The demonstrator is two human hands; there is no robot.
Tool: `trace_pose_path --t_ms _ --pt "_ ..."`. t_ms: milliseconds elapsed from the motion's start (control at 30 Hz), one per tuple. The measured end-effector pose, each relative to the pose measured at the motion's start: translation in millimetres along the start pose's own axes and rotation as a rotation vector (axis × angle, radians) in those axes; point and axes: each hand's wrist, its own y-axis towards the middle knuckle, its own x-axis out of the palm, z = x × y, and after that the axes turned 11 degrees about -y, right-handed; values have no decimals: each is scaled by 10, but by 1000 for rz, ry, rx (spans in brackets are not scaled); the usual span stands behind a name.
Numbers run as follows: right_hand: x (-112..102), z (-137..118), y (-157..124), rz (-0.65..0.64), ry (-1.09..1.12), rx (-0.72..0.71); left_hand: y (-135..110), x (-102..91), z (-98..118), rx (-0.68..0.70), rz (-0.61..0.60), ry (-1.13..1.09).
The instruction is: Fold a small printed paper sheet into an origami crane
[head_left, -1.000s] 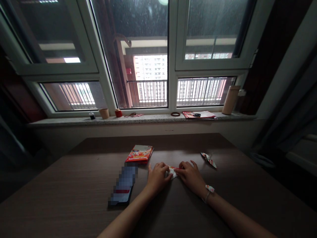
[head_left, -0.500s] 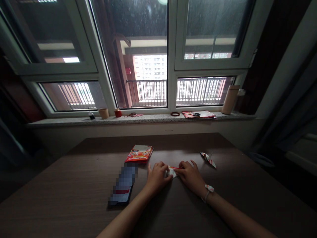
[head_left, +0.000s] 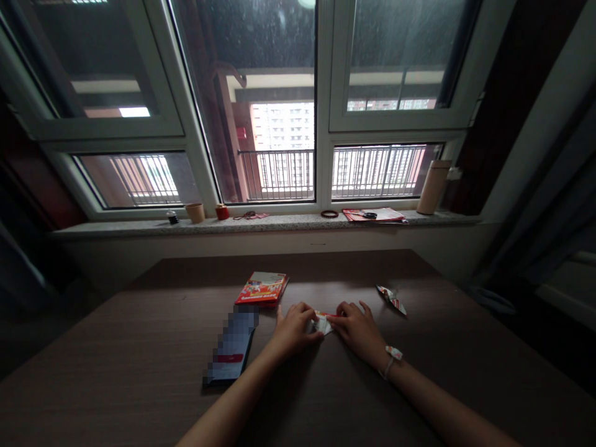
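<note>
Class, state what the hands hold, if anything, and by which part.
A small red-and-white paper: the left hand holds its left side, the right hand its right side; the exact grip is hidden.

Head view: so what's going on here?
A person's left hand and right hand both have fingers on a small white-and-red paper on the table. A phone lies left of the hands, with a red booklet just beyond it. A second patterned paper lies to the right, untouched.
</note>
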Motion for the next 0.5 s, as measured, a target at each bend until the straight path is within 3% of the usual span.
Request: trace_pose_path --t_ms 133,333,500 --pt "1 6 15 4 -5 -5 -35 58 -13 -7 31 2" --pt "55 83 98 17 -25 22 -102 218 79 -5 196 74" --pt "113 157 156 -2 -23 24 -88 224 130 -23 206 99"
